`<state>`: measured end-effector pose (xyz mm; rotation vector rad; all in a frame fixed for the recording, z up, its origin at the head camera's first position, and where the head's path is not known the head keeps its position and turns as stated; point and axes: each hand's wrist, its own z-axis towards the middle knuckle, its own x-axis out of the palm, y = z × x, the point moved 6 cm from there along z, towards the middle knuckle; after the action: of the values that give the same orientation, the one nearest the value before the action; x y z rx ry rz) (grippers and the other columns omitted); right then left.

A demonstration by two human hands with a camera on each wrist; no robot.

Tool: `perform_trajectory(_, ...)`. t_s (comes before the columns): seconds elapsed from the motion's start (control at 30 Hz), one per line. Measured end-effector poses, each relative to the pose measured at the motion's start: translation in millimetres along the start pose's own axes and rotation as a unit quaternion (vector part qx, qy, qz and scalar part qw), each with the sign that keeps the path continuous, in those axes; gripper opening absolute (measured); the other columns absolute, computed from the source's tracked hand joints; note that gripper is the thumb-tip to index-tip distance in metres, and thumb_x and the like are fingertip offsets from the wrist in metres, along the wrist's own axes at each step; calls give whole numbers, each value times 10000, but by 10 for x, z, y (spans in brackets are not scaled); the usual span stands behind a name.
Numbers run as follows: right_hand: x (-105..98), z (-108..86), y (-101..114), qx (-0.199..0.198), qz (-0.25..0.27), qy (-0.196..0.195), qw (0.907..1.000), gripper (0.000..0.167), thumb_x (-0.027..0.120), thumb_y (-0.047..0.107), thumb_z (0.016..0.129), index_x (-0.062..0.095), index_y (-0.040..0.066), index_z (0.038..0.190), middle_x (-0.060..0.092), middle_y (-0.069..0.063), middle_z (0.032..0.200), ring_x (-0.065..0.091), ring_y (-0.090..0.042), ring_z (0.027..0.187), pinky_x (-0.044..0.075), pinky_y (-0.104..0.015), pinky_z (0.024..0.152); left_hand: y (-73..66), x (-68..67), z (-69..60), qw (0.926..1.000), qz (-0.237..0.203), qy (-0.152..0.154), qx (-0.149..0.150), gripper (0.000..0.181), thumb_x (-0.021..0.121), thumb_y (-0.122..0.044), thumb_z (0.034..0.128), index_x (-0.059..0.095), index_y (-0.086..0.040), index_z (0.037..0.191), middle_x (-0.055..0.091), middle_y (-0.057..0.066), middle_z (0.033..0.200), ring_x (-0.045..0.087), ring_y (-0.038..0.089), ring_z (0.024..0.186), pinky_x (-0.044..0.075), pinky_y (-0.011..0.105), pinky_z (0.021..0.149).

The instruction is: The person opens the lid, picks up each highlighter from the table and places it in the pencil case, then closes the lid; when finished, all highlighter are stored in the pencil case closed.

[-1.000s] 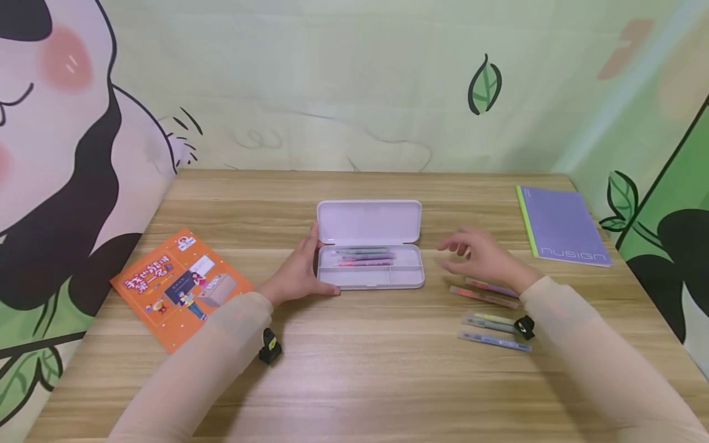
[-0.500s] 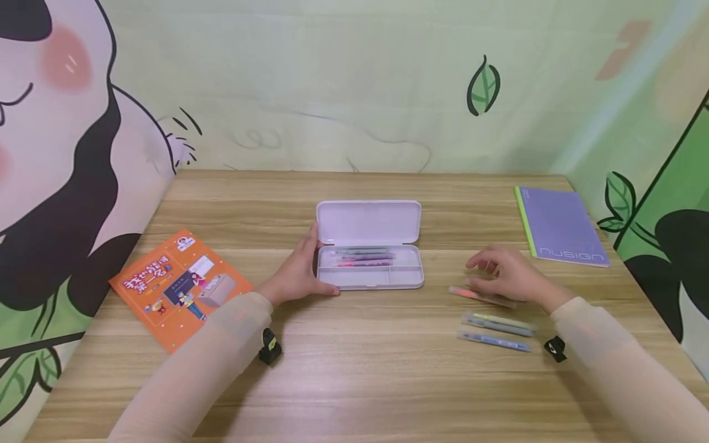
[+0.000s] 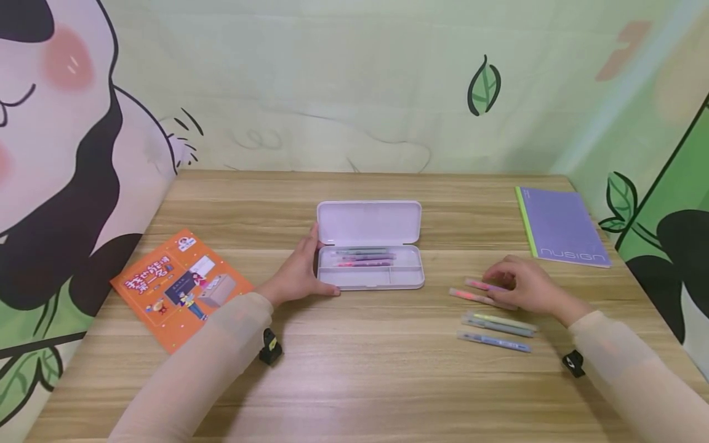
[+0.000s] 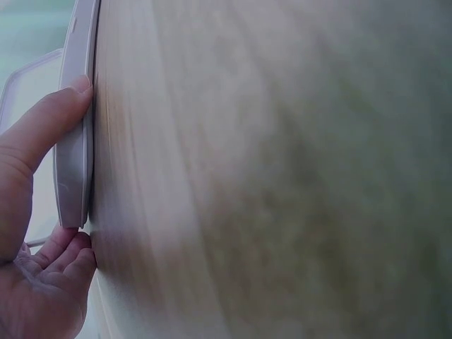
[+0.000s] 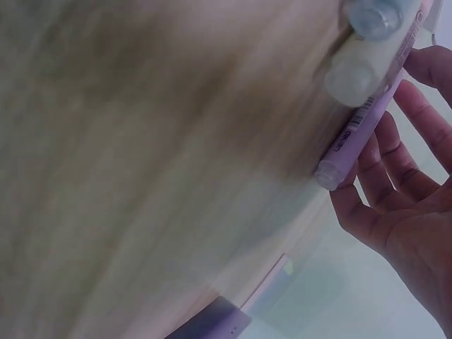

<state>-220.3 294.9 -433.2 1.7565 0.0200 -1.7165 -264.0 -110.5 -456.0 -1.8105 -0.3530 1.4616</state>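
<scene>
An open white pencil case (image 3: 368, 223) lies in the middle of the table with several highlighter pens (image 3: 365, 258) in its long back compartment. My left hand (image 3: 296, 271) holds the case at its left end, thumb on the front wall (image 4: 74, 162) and fingers round the side. To the right, my right hand (image 3: 526, 286) has its thumb and fingers about a purple highlighter (image 5: 346, 145), which still lies at table level. A pink-tipped highlighter (image 3: 465, 295) lies right in front of it, partly under the hand.
Nearer me lie a yellow pen (image 3: 501, 320), a grey pen (image 3: 495, 327) and a blue pen (image 3: 493, 341). An orange booklet (image 3: 183, 283) rests at the left. A purple notebook (image 3: 565, 224) lies at the back right, before the printed wall cloth (image 3: 354, 86).
My right hand has moved right and toward me, away from beside the case, and come down onto the purple highlighter. My left hand and the case have stayed in place.
</scene>
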Motion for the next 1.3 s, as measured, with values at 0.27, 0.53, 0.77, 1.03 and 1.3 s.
perform_trajectory(0.27,-5,-29,-15,32,-29,-30,10000,208,793,79,756,720,115,949,604,38,797,495,-109,678,415,-224,586,20,5,12,10000,36,-28,46,1448,931,-376,584,-116,-97,1545,355,180,1403,412,291,1241,278,442,1158)
perform_trajectory(0.53,19,29,-16,91,-7,36,10000,166,765,44,787,718,114,930,584,59,752,463,-66,654,407,-217,568,29,6,9,10000,-19,-52,77,1439,934,-355,584,-101,-78,1546,372,172,1375,417,286,1223,285,442,1153)
perform_trajectory(0.77,37,121,47,135,8,167,9998,146,739,43,810,713,115,935,591,55,746,466,-74,647,410,-223,570,19,3,5,10000,-45,-38,50,1435,933,-353,588,-100,-77,1546,371,172,1374,412,289,1228,281,441,1155)
perform_trajectory(1.03,37,324,181,64,150,188,9997,127,716,65,840,715,132,948,597,57,743,499,-101,663,435,-242,585,20,2,0,10000,-32,4,14,1442,930,-362,590,-118,-101,1545,366,171,1385,412,289,1237,275,439,1159)
perform_trajectory(1.3,22,584,407,-217,333,180,9990,153,693,12,828,716,102,950,591,29,743,510,-119,686,445,-254,614,18,0,5,10000,-42,14,10,1443,928,-365,593,-127,-110,1544,362,171,1391,408,292,1249,265,441,1164)
